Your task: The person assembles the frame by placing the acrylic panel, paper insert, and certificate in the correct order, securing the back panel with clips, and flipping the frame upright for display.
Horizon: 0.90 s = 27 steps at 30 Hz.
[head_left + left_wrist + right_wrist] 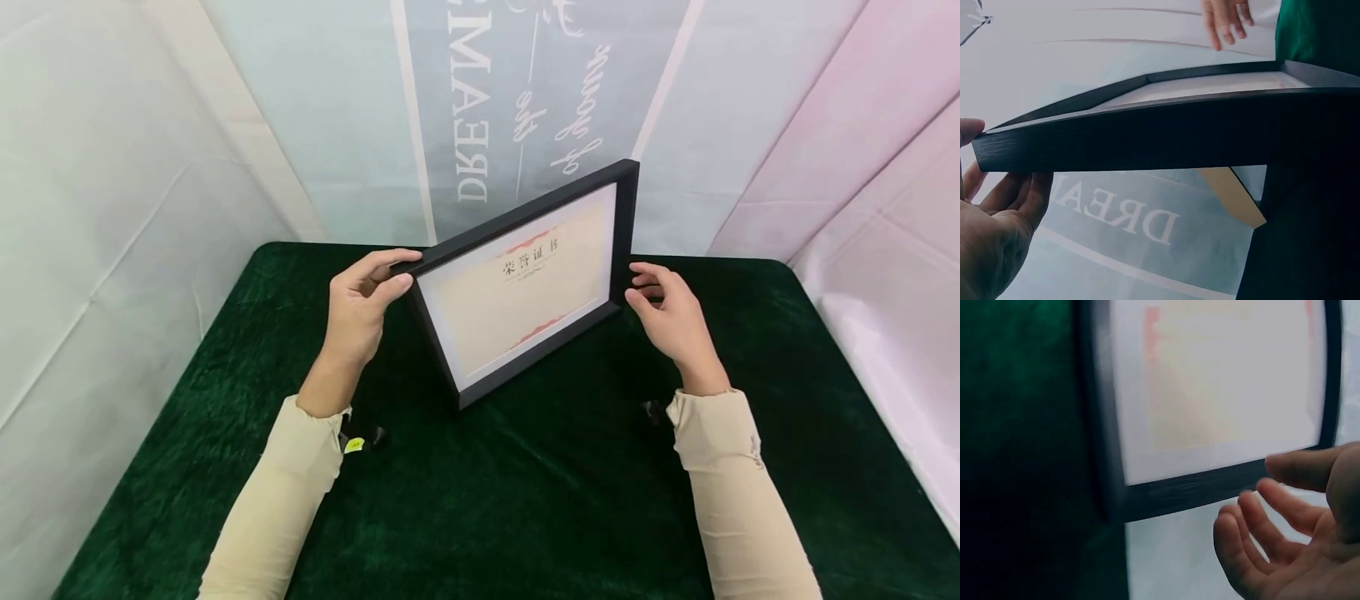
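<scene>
A black picture frame (538, 353) stands tilted on the green cloth, turned at an angle. Behind its front lies a cream certificate (547, 296) with red trim and Chinese characters. My left hand (357, 310) grips the frame's upper left corner, thumb in front and fingers behind. Just off the frame's right side is my right hand (672, 321), its fingers loosely bent with nothing between them. In the right wrist view its thumb overlaps the frame's side edge (1191, 489). A brown support leg (1235, 197) juts from the frame's back in the left wrist view.
Dark green velvet cloth (480, 508) covers the table. A pale backdrop (345, 125) with mirrored lettering rises behind its far edge, and white fabric (97, 208) hangs at the left. Small black straps (367, 435) show beside the cuffs.
</scene>
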{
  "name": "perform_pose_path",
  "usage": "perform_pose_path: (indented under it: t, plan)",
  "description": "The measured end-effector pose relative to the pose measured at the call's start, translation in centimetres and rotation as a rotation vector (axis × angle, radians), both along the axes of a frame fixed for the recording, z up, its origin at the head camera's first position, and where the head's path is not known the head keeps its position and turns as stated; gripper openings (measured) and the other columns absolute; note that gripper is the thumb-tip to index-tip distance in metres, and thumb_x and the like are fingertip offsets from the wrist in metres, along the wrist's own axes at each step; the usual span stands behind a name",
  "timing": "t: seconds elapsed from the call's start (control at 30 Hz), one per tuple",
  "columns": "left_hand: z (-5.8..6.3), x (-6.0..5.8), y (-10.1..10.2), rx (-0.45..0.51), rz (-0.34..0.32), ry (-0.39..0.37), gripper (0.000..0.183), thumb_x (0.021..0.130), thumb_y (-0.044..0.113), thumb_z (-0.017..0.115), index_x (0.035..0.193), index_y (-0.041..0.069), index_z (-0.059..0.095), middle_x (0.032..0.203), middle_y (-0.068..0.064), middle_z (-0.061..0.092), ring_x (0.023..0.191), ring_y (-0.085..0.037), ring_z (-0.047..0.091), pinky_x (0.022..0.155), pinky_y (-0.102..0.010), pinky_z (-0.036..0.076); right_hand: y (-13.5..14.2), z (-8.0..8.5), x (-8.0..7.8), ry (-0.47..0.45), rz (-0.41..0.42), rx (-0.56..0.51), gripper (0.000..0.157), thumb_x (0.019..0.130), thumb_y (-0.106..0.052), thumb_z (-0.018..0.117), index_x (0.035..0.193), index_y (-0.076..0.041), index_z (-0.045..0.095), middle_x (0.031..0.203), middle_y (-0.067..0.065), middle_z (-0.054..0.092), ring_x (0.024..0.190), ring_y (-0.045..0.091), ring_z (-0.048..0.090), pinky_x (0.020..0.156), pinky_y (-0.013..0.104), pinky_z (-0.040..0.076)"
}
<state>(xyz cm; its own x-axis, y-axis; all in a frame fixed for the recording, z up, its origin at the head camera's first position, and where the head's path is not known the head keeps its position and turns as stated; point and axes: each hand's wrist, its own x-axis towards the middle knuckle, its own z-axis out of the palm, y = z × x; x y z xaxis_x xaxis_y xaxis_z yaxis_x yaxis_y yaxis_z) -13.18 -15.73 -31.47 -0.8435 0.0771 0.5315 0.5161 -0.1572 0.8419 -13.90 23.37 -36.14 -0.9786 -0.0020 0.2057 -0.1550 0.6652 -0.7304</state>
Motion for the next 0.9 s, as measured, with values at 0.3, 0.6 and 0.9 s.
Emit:
perform_pose_path:
  t: [0.3,0.6,0.9]
  plan:
    - [0.0,-0.6,-0.2,0.026,-0.010,-0.040,0.025,0.093,0.000,0.061,0.107,0.014,0.076,0.108,0.001,0.072,0.091,-0.013,0.064,0.085,-0.022,0.056,0.8,-2.8,-2.0,-0.171,0.022,-0.098,0.065,0.105,-0.018,0.046,0.160,-0.011,0.012,0.161,0.022,0.022,0.145,0.045,0.027,0.114,0.063,0.028]
    - [-1.4,-0.2,-1.1,-0.038,-0.060,-0.053,0.044,0.088,-0.005,0.071,0.130,-0.002,0.061,0.117,0.000,0.067,0.103,-0.015,0.066,0.087,-0.024,0.057,1.0,-4.6,-3.2,-0.149,-0.023,-0.198,0.056,0.107,-0.025,0.044,0.157,-0.008,0.026,0.156,0.022,0.036,0.143,0.042,0.036,0.115,0.059,0.031]
    - [-1.3,0.7,-1.6,-0.229,0.088,0.081,0.047,0.084,-0.002,0.076,0.128,-0.001,0.061,0.109,0.008,0.067,0.093,-0.010,0.067,0.082,-0.022,0.058,0.8,-5.1,-4.9,-0.078,-0.036,-0.229,0.056,0.105,-0.025,0.048,0.157,-0.024,0.028,0.152,0.020,0.043,0.140,0.035,0.043,0.111,0.055,0.037]
